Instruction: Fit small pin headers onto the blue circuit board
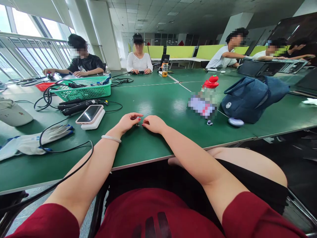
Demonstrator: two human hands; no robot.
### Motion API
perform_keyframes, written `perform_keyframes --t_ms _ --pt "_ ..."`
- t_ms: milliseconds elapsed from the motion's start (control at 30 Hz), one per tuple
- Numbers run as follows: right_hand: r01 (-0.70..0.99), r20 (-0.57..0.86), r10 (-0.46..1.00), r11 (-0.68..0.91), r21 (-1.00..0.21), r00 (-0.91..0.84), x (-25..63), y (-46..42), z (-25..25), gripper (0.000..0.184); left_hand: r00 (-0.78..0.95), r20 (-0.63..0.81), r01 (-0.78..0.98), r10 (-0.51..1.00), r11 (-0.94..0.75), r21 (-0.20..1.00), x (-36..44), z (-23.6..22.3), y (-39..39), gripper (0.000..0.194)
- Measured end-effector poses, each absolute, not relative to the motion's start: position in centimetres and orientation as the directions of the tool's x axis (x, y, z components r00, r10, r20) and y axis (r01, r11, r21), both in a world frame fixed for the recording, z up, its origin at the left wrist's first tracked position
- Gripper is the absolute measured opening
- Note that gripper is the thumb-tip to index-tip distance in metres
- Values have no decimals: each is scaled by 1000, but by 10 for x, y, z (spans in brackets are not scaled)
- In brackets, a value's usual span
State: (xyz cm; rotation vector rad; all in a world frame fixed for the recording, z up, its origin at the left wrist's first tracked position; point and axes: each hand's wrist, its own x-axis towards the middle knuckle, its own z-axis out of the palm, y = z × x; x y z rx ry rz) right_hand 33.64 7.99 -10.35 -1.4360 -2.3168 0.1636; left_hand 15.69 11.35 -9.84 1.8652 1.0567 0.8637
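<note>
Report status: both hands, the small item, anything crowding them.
Left hand, right hand: close together. Tiny item between them, too small to identify. Black cable crosses before left forearm.

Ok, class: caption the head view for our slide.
Bare left hand and bare right hand close together by a tiny, indistinct object, over a flat green table.

The single view looks from my head, above and behind my left hand [126,124] and right hand [155,124], facing forward and down across the table [148,148]; both hands appear fairly near, the ceiling [148,13] far beyond them.
</note>
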Motion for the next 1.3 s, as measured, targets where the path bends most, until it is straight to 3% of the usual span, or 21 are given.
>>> perform_keyframes --t_ms 267,500,767,1300 --pt "849 233 894 441 -293 -384 335 79 -107 31 402 183 415 897 -356 837 157 -104 118 39" --pt "854 227 897 433 -289 -379 336 80 -107 26 405 155 394 901 -325 859 157 -104 119 37" --pt "833 215 860 505 -225 -463 333 79 -108 37 392 176 473 903 -362 803 156 -103 120 33" --pt "795 248 850 524 -304 -465 337 85 -110 22 439 163 514 884 -396 761 158 -102 117 34"
